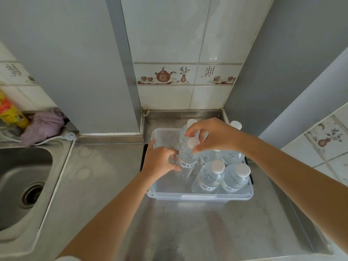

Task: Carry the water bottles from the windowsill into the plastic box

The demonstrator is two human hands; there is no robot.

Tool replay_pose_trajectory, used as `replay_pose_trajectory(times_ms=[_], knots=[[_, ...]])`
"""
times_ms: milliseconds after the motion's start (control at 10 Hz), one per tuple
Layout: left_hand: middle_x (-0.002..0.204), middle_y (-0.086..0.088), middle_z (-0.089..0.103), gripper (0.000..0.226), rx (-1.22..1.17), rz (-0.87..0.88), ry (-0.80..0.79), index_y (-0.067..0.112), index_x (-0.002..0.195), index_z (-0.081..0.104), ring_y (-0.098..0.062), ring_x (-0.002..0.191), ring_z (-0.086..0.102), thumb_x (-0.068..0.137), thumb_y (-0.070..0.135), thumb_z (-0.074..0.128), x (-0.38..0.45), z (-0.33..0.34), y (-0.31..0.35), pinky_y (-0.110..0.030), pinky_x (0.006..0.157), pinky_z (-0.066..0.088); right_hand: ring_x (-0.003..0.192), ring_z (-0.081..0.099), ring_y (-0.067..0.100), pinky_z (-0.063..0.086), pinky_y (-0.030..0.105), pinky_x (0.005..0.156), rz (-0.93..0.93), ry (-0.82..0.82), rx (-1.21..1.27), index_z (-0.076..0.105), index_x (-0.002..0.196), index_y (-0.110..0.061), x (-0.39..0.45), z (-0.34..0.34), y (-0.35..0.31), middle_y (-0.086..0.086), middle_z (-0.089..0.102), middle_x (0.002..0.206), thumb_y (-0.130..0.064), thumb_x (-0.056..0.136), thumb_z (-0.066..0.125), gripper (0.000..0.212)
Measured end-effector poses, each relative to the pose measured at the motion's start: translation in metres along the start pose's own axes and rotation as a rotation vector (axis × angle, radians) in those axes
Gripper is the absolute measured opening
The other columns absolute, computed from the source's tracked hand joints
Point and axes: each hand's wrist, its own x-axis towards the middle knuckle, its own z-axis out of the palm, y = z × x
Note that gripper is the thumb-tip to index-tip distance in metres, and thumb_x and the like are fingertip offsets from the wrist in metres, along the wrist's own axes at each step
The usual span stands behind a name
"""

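A clear plastic box [199, 196] stands on the steel counter, holding several water bottles with white caps. One upright bottle [187, 162] is in the box's left middle. My left hand [160, 162] grips its body from the left. My right hand [212, 135] pinches its white cap [193, 143] from above. Two bottles [209, 178] [235, 178] stand at the box's front right. More bottles stand behind them, partly hidden by my right hand and wrist. The windowsill is out of view.
A steel sink [24, 187] lies at the left, with a purple cloth [43, 125] and a yellow bottle [11, 112] behind it. Tiled walls close the counter [188, 232] at the back and right. A grey panel stands behind the box's left.
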Motion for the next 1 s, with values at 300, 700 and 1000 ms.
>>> replay_pose_trajectory(times_ms=[300,700,1000], knots=[[0.087,0.018,0.07,0.049,0.059,0.033,-0.04,0.037,0.104,0.065,0.002,0.096,0.062,0.063,0.06,0.077,0.001,0.002,-0.001,-0.033,0.114,-0.017,0.115,0.053,0.004,0.042,0.031,0.101,0.187,0.502,0.132,0.064,0.11,-0.032,-0.067,-0.007,0.062,-0.013,0.059,0.127,-0.035,0.078,0.072,0.032],[0.093,0.013,0.07,0.069,0.136,0.059,-0.075,0.03,0.124,0.055,-0.01,0.107,0.062,0.065,0.057,0.077,0.009,0.009,0.006,-0.039,0.12,-0.002,0.131,0.04,0.004,0.038,0.024,0.104,0.171,0.446,0.101,0.06,0.121,-0.027,-0.08,0.009,0.084,-0.016,0.037,0.148,-0.033,0.079,0.072,0.045],[0.111,0.012,0.069,0.041,0.004,0.008,0.095,0.024,0.112,0.062,-0.009,0.107,0.064,0.077,0.037,0.076,-0.016,-0.012,0.016,-0.027,0.082,0.046,0.114,0.051,0.005,0.039,0.021,0.094,0.138,0.49,0.049,0.059,0.12,-0.025,-0.092,0.002,0.066,-0.012,0.054,0.129,-0.029,0.085,0.068,0.036]])
